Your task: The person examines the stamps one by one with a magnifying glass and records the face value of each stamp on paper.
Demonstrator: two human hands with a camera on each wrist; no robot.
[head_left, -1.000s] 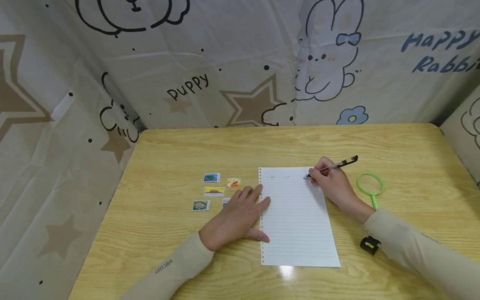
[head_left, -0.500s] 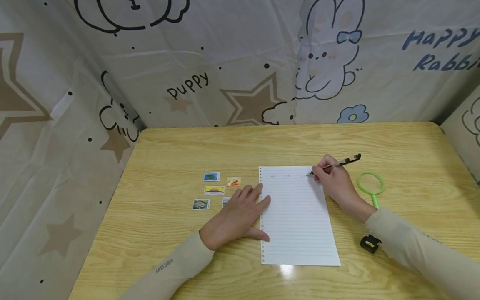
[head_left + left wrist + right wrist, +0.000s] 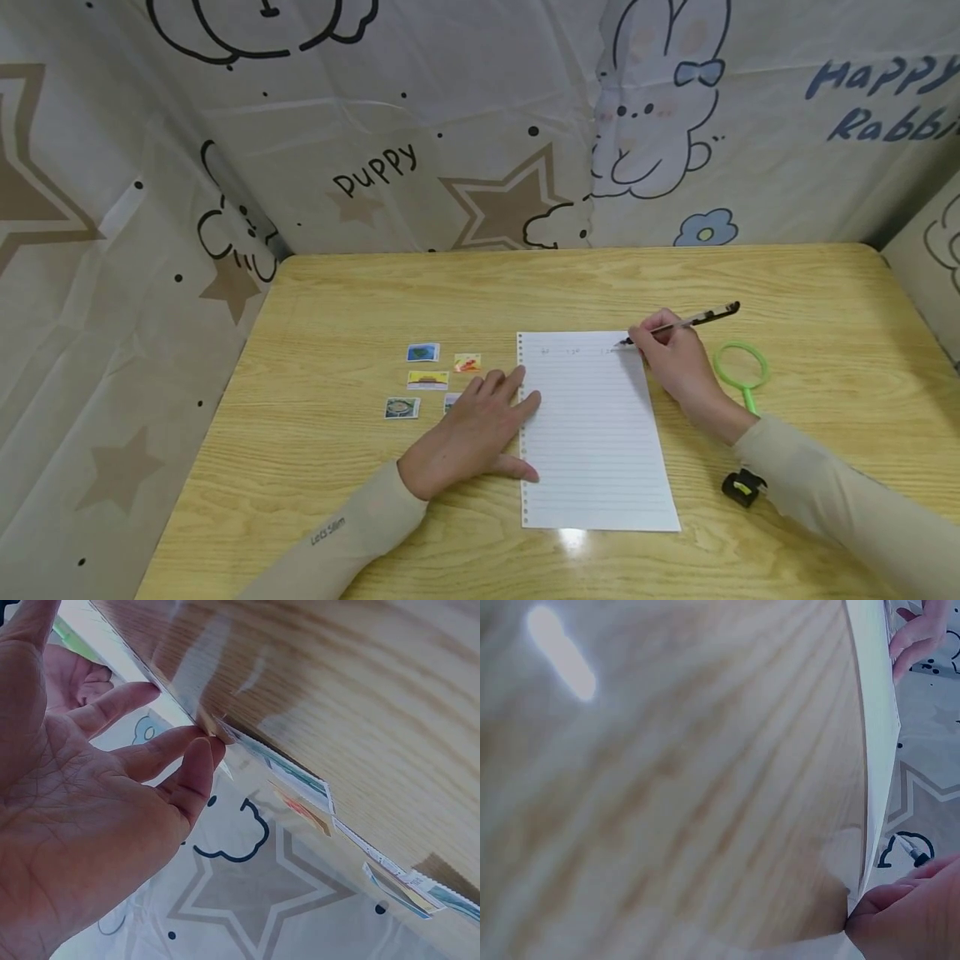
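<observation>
A lined sheet of paper (image 3: 592, 442) with punched holes down its left edge lies on the table, with faint writing along its top line. My right hand (image 3: 678, 362) pinches a black pen (image 3: 701, 318), whose tip points at the sheet's upper right part. In the right wrist view the pen tip (image 3: 911, 847) shows beyond the fingers. My left hand (image 3: 472, 425) rests on the sheet's left edge with fingers spread; its palm (image 3: 82, 817) shows in the left wrist view. Several small stamps (image 3: 427, 381) lie left of the sheet, one partly hidden by the left hand.
A green-rimmed magnifying glass (image 3: 742, 365) lies to the right of the sheet, its handle partly behind the right forearm. Below it is a small black object (image 3: 741, 488) with a yellow mark, near the sleeve. A patterned cloth (image 3: 495, 125) hangs behind the wooden table (image 3: 337, 283).
The right hand and pen have shifted slightly right, and the pen leans lower. More faint marks show at the top right of the sheet. The left hand stays in place.
</observation>
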